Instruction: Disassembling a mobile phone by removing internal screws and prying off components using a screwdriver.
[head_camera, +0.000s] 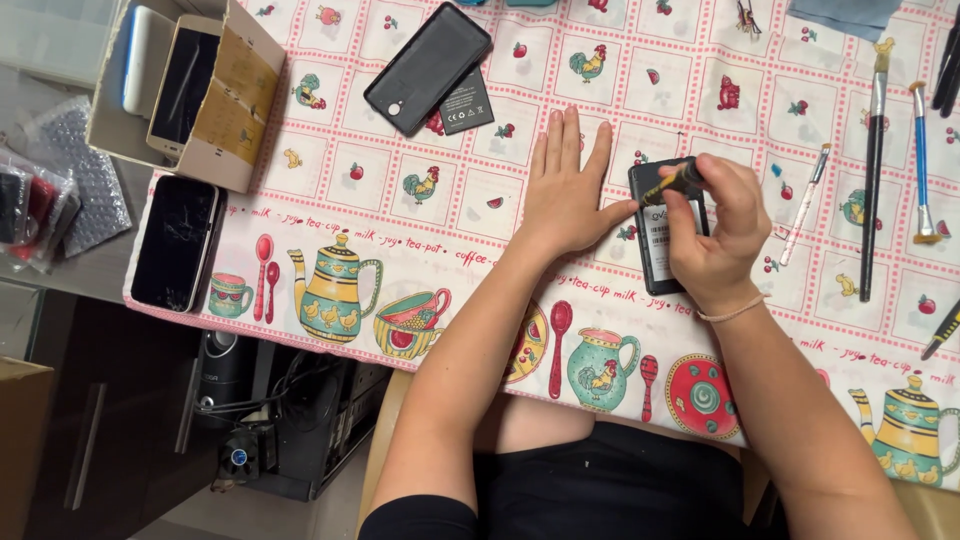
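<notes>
Hands meet over a small dark phone (657, 235) lying open-backed on the bench (420, 250), which wears a cloth printed with roosters, teapots and spoons. The phone's long axis runs away from the person, toward the far edge of the bench. The right hand (715, 230) sits directly over the phone's right half, its fingers (690, 205) curled and pinching a slim black tool with a yellow band (672, 184), whose tip points left and down onto the phone's upper end. The left hand (565, 190) lies flat just left of the phone, fingers straight and close together, thumb stretched out to touch the phone's left edge and steady it. The right hand is the one nearer the phone's body.

A pale label with dark print covers the phone's exposed middle, rectangular and aligned with its long axis. Up and left of the phone lies a larger black back cover (425, 65), tilted, with a dark battery (468, 102) bearing small white print tucked against its lower right edge. Far left of the phone, a cardboard box (235, 100) holds upright handsets, and a black phone with a cracked screen (178, 243) lies at the cloth's edge below it. To the right of the phone, brushes and thin tools (873, 170) lie roughly parallel to it.
</notes>
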